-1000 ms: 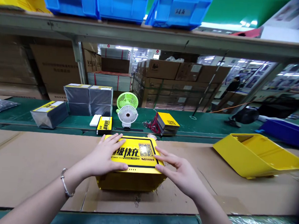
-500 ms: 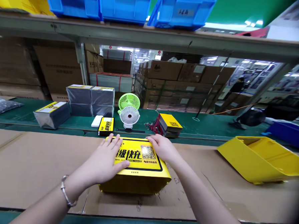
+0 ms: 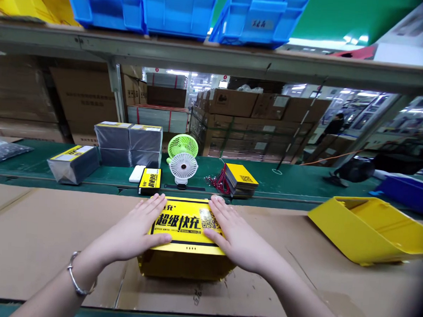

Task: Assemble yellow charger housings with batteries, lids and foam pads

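A yellow plastic housing (image 3: 186, 266) stands on the cardboard-covered bench in front of me. On its top lies a yellow panel (image 3: 182, 237) with black lettering and a QR code. My left hand (image 3: 142, 228) rests flat on the panel's left side, fingers stretched out. Across the right side lies my right hand (image 3: 234, 230), also flat with extended fingers, covering part of the QR code. Neither hand is wrapped round anything.
A second yellow housing (image 3: 370, 233) lies to the right. Behind the bench stand a white fan (image 3: 183, 167), a green fan (image 3: 183, 145), a stack of yellow panels (image 3: 240, 179), red wires (image 3: 220, 182) and wrapped blocks (image 3: 127, 144). Blue bins (image 3: 178, 12) sit on the overhead shelf.
My right hand has moved from the panel's far right edge to lie flat over its right side. My left hand has shifted left, baring more lettering.
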The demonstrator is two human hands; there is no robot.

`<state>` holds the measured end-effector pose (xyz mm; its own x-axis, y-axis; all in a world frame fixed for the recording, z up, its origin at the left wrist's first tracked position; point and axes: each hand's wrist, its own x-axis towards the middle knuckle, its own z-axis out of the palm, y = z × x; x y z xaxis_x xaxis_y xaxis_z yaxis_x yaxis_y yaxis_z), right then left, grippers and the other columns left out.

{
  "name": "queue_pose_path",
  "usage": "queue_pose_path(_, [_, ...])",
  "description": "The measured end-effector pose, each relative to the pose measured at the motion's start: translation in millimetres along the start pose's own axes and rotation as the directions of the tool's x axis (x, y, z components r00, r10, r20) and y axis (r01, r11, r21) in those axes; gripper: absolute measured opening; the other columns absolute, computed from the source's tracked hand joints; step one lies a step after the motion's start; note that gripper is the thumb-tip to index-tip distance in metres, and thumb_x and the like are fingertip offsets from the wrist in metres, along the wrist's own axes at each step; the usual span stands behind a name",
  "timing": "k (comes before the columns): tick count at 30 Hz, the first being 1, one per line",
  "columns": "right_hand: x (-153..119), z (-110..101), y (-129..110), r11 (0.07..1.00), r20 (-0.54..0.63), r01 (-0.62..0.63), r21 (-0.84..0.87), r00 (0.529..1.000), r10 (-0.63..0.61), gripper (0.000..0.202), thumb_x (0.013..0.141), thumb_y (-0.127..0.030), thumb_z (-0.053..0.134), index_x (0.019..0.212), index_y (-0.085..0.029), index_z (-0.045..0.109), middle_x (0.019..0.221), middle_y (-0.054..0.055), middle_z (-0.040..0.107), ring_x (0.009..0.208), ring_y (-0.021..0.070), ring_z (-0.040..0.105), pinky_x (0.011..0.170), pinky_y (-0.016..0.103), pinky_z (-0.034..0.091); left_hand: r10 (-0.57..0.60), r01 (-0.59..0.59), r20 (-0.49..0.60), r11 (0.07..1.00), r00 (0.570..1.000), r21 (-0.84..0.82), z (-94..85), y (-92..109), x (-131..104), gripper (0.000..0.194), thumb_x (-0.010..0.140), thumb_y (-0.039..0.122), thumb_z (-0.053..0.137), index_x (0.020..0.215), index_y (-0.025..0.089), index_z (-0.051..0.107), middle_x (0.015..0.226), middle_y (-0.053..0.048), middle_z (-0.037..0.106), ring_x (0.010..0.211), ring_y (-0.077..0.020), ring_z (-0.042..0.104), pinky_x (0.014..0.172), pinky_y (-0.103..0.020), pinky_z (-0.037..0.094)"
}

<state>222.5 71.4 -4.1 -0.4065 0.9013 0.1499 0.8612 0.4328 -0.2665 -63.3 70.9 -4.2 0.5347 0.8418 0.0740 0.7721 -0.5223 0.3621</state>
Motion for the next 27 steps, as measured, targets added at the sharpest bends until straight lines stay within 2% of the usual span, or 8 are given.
queue_pose_path(4, [10,12,-26,0.996,0.001,0.076,-0.049,0.997,-0.076,0.068,0.087,-0.055,0.033,0.141,-0.015,0.022,0.147,0.008,0.013,0.136,0.0283,0.009,0.111,0.049,0.015,0.003,0.002,-0.074,0.998,0.997,0.063,13.0,25,15,0.077,0.08,0.062,0.034,0.142,0.02,0.014,0.149,-0.007,0.011,0.137,-0.0271,0.004,0.11,-0.048,0.004])
queue_pose_path(8, [17,12,-43,0.981,0.072,0.195,-0.021,0.979,-0.193,0.062,0.089,-0.049,0.031,0.141,-0.017,0.02,0.147,0.006,0.014,0.136,0.0256,0.011,0.111,0.047,0.015,0.093,-0.092,-0.017,0.994,0.996,0.065,15.5,35,29,0.078,0.079,0.063,0.035,0.142,0.021,0.015,0.149,-0.008,0.014,0.137,-0.0274,0.008,0.109,-0.051,0.002])
queue_pose_path(12, [6,3,-25,0.991,0.066,0.134,0.016,0.989,-0.135,0.069,0.085,-0.057,0.036,0.14,-0.018,0.023,0.147,0.005,0.014,0.136,0.0259,0.009,0.112,0.047,0.012,0.041,-0.041,-0.019,0.999,0.999,-0.017,4.9,15,13,0.079,0.078,0.064,0.039,0.142,0.025,0.014,0.15,-0.005,0.011,0.137,-0.0257,0.008,0.111,-0.047,0.007])
queue_pose_path(16, [-19,-5,6,0.98,0.048,0.009,0.2,0.999,-0.019,0.064,0.087,-0.052,0.037,0.142,-0.026,0.014,0.149,0.0,0.006,0.136,0.0232,0.006,0.112,0.045,0.012,-0.079,0.071,-0.019,0.965,0.997,-0.251,0.6,-5,-18,0.067,0.084,0.056,0.037,0.141,0.032,0.013,0.15,0.004,0.006,0.137,-0.0209,0.004,0.112,-0.044,0.007])
queue_pose_path(19, [-38,-5,23,0.9,0.05,-0.064,0.432,0.998,0.047,0.061,0.088,-0.047,0.038,0.141,-0.031,0.012,0.149,-0.004,0.007,0.136,0.0217,0.007,0.111,0.046,0.014,-0.144,0.114,-0.022,0.86,0.989,-0.497,8.8,-11,-36,0.062,0.086,0.049,0.037,0.141,0.035,0.011,0.15,0.008,0.001,0.137,-0.0176,0.002,0.113,-0.041,0.006])
queue_pose_path(22, [-53,13,31,0.744,0.044,-0.07,0.665,0.998,0.054,0.069,0.083,-0.042,0.049,0.141,-0.031,0.014,0.148,-0.001,0.013,0.135,0.0218,0.016,0.108,0.044,0.023,-0.197,0.129,-0.016,0.698,0.98,-0.705,30.5,-14,-50,0.063,0.087,0.045,0.04,0.141,0.033,0.01,0.15,0.007,0.002,0.137,-0.0169,0.004,0.113,-0.04,0.009])
queue_pose_path(25, [-63,52,30,0.663,0.043,-0.122,0.738,0.99,0.134,0.072,0.071,-0.032,0.064,0.136,-0.024,0.033,0.137,0.007,0.041,0.124,0.0259,0.041,0.1,0.044,0.038,-0.195,0.134,0.034,0.532,0.98,-0.836,63.5,-15,-62,0.072,0.084,0.042,0.047,0.142,0.028,0.006,0.15,0.0,0.012,0.137,-0.0194,0.013,0.112,-0.039,0.017])
queue_pose_path(27, [-66,81,29,0.664,0.034,-0.223,0.714,0.958,0.285,0.051,0.069,-0.023,0.059,0.12,-0.021,0.054,0.115,0.009,0.062,0.107,0.0277,0.057,0.088,0.043,0.048,-0.205,0.149,0.056,0.473,0.977,-0.868,84.7,-16,-68,0.077,0.083,0.042,0.049,0.143,0.025,0.005,0.149,-0.003,0.017,0.136,-0.0215,0.016,0.111,-0.04,0.021])
